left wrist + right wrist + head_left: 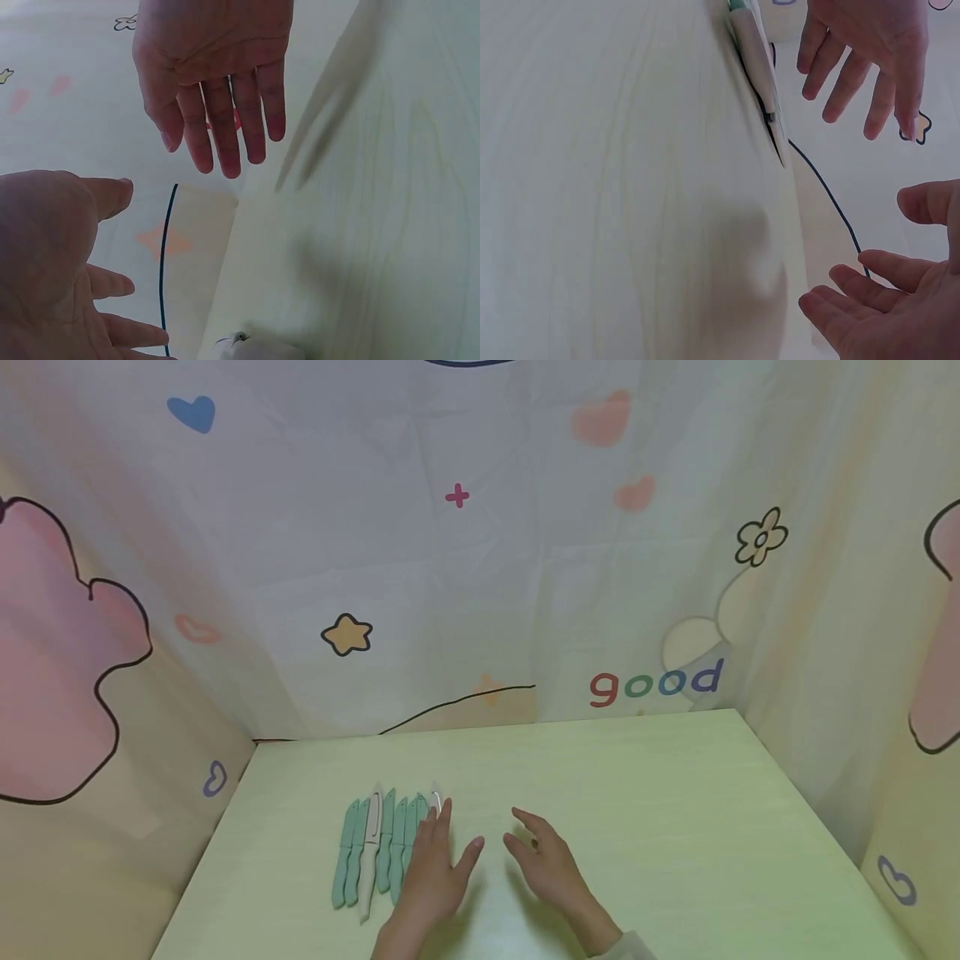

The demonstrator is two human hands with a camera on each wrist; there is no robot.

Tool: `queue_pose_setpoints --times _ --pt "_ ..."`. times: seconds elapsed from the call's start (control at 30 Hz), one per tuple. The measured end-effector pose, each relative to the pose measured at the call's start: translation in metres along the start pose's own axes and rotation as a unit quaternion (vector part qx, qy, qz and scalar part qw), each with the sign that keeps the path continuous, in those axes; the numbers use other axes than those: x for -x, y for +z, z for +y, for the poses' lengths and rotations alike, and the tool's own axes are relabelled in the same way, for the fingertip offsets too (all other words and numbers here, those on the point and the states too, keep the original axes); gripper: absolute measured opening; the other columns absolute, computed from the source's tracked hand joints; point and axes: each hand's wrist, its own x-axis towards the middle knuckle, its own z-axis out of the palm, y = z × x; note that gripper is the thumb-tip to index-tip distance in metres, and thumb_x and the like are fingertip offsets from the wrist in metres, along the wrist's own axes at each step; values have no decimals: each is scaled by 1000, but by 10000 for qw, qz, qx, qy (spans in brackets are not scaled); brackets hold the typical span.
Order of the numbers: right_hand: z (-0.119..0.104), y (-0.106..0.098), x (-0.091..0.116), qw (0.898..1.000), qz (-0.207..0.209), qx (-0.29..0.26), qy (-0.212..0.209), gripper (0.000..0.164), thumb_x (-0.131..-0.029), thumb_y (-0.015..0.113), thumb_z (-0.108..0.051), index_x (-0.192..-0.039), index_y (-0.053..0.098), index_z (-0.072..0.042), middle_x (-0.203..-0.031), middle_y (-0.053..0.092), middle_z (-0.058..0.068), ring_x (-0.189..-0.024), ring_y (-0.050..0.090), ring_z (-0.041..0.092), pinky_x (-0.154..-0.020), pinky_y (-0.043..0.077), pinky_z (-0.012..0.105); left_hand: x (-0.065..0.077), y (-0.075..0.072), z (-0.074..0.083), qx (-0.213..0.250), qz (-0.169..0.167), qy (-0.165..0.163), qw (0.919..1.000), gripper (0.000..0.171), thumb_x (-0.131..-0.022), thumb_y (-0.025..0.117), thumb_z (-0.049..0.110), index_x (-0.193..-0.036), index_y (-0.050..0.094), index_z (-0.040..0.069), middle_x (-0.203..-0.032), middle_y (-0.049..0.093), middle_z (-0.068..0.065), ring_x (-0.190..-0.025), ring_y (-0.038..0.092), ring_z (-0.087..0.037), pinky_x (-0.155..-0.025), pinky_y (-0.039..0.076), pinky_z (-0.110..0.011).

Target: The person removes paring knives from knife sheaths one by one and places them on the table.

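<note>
A cloth backdrop [495, 568] printed with hearts, a star and the word "good" [656, 683] closes in the pale green counter [637, 793], and from where I stand the action is all in the near half. Here are the knives, lined up side by side toward the left: several teal knives [385, 852], a cream-handled knife [367, 868] among them reaching nearer the person, and a white blade tip [437, 793] showing just past the fingers of the left hand [435, 868]. That hand hangs over the row's right end, fingers long and straight, thumb spread wide, holding nothing. Across a gap, the right hand [551, 868] hovers over bare counter, fingers loose and apart, equally free. I'd call this an in-between step: the row is laid out, nothing is in hand. Any next grasp, I reckon, calls for lowering one hand to a handle and narrowing the fingers round it, well away from that tip. Now, what's hidden: the left hand covers the end of the row, so I can't give a sure count or see that last handle. The right wrist view shows only a slim, edge-on slice of knife, and the pale shape at the bottom of the left wrist view is too cropped to identify.
</note>
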Motion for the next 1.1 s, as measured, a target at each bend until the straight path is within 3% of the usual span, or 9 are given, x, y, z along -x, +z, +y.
queue_pose_setpoints --times 0.2,0.33,0.5,0.67,0.87,1.1 --pt "-5 10 2 9988 -306 -375 16 52 -99 52 -41 -143 44 -14 -146 41 14 -129 37 37 -102 39 64 2 -7 -7 547 21 -189 9983 74 -97 55 41 -155 18 13 -155 23 -19 -138 19 -33 -111 26 -64" --pt "-9 16 3 9970 -455 -618 29 50 -98 53 -38 -142 46 -13 -144 45 15 -128 39 34 -100 41 63 3 -11 -10 673 21 -158 9976 71 -96 57 29 -153 20 8 -153 28 -18 -136 24 -31 -111 29 -60" --pt "-14 27 4 9940 -681 -858 62 48 -99 53 -32 -140 47 -8 -142 48 14 -122 47 29 -99 43 61 6 -15 -13 843 -35 -364 9958 69 -93 57 20 -152 25 9 -150 35 -20 -127 38 -32 -100 41 -60" --pt "-19 41 7 9875 -987 -1229 78 44 -99 52 -21 -139 47 -2 -140 49 19 -116 52 27 -96 48 57 9 -17 -16 923 -129 -580 9940 69 -90 56 18 -152 26 10 -147 39 -20 -114 46 -27 -90 46 -53" --pt "-26 56 11 9813 -1234 -1464 176 44 -98 53 -18 -137 49 -1 -135 53 20 -112 55 26 -94 50 56 10 -17 -18 1050 -315 -747 9912 70 -90 57 20 -152 25 10 -145 40 -24 -104 50 -28 -81 49 -46" --pt "-32 64 14 9774 -1364 -1563 419 46 -97 55 -21 -138 48 -2 -132 56 17 -114 54 26 -98 43 62 10 -16 -17 1172 -383 -820 9890 69 -91 56 21 -152 26 10 -142 42 -27 -103 51 -27 -82 50 -46"
